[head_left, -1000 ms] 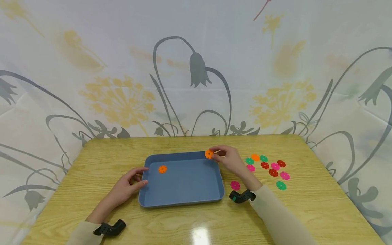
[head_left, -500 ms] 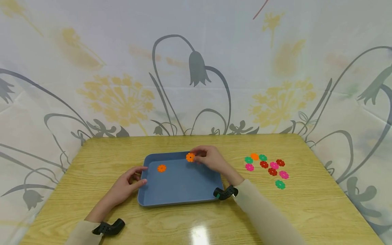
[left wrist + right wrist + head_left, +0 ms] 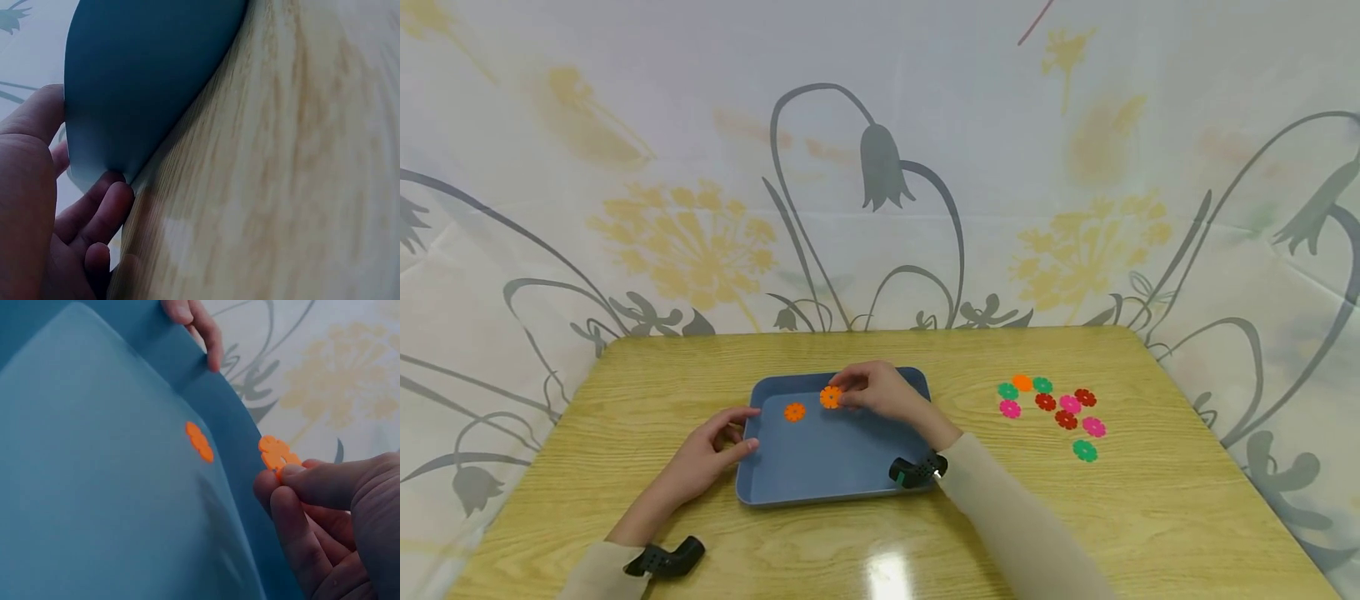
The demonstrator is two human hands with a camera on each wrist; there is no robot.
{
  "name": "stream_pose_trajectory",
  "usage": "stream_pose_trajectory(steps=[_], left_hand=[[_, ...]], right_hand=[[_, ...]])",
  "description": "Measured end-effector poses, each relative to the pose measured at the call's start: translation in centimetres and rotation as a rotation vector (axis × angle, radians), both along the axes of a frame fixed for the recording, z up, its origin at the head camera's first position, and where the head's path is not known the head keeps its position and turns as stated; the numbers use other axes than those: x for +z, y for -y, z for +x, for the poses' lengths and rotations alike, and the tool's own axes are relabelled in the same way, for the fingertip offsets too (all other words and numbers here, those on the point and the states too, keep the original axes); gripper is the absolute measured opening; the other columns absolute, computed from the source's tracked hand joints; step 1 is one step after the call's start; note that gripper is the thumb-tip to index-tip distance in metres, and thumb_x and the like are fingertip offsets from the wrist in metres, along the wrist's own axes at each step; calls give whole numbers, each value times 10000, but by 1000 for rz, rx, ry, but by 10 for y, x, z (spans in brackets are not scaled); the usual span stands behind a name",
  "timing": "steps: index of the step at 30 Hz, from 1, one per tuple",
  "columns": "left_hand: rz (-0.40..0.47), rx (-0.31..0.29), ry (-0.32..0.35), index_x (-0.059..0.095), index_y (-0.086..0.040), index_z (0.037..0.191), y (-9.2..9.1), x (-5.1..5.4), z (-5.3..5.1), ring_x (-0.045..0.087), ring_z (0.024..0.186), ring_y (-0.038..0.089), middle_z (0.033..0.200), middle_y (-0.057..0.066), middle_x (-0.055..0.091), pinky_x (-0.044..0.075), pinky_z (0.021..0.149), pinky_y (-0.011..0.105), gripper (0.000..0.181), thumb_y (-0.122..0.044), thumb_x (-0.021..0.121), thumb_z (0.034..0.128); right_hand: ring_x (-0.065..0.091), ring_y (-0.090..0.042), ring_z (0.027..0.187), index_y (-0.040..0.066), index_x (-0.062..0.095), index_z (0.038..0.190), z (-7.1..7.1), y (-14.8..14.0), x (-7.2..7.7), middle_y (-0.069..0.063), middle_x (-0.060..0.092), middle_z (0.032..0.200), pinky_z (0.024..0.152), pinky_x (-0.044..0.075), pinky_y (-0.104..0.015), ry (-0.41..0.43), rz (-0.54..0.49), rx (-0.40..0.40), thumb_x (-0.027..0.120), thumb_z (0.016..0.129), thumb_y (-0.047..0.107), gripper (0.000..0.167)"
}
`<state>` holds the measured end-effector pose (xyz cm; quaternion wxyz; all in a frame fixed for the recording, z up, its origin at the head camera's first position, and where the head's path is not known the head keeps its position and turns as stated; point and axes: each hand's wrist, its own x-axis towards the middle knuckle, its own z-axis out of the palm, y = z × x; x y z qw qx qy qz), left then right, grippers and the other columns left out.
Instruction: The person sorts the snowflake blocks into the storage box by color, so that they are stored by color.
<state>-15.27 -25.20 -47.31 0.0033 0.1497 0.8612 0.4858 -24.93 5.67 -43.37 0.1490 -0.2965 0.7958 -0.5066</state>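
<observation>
In the head view my right hand (image 3: 883, 396) pinches an orange flower-shaped disc (image 3: 831, 397) between thumb and fingers, above the far part of a blue rectangular tray (image 3: 820, 471). The right wrist view shows this orange disc (image 3: 274, 452) standing on edge at the fingertips. A second orange disc (image 3: 794, 412) lies flat inside the tray, just left of the held one. At the tray's left side, my left hand (image 3: 707, 450) grips the rim. The left wrist view has the left thumb at the tray's rim and other fingers (image 3: 112, 203) against the outer wall.
Right of the tray, several flower discs lie loose on the wooden table (image 3: 1180, 508): green (image 3: 1085, 451), pink (image 3: 1094, 427), dark red (image 3: 1066, 419) and orange (image 3: 1022, 382). A patterned cloth (image 3: 880, 275) stands behind the table. The right sleeve (image 3: 1007, 500) covers part of the tabletop.
My right hand has carried the orange disc leftward from the tray's far right corner to near the other orange disc. A pink disc right of the tray has gone from view. My left hand stays put.
</observation>
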Motion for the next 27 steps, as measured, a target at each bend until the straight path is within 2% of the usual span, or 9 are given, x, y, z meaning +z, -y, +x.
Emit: stream_pose_trajectory(steps=[14,21,27], left_hand=[[5,0,-6,565,-57,1369,-1,-1,1,538,859,130,1218,155,564,457,687,278,419,-164,664,977],[-5,7,-3,569,-59,1365,-1,-1,0,547,860,128,1215,158,569,465,692,278,417,-167,667,975],[-8,9,-10,575,-56,1358,-1,-1,0,548,860,126,1207,156,577,464,693,273,417,-169,675,969]], right_hand=[[685,-170,769,-12,709,1155,-3,30,-5,-94,729,940,695,557,-288,77,5,35,683,923,-11,233],[654,-104,732,20,727,1141,-3,41,-10,-17,707,887,687,531,-252,100,70,86,707,913,24,229],[635,-104,733,23,731,1147,-2,43,-16,-8,705,877,687,512,-241,146,81,121,711,912,27,237]])
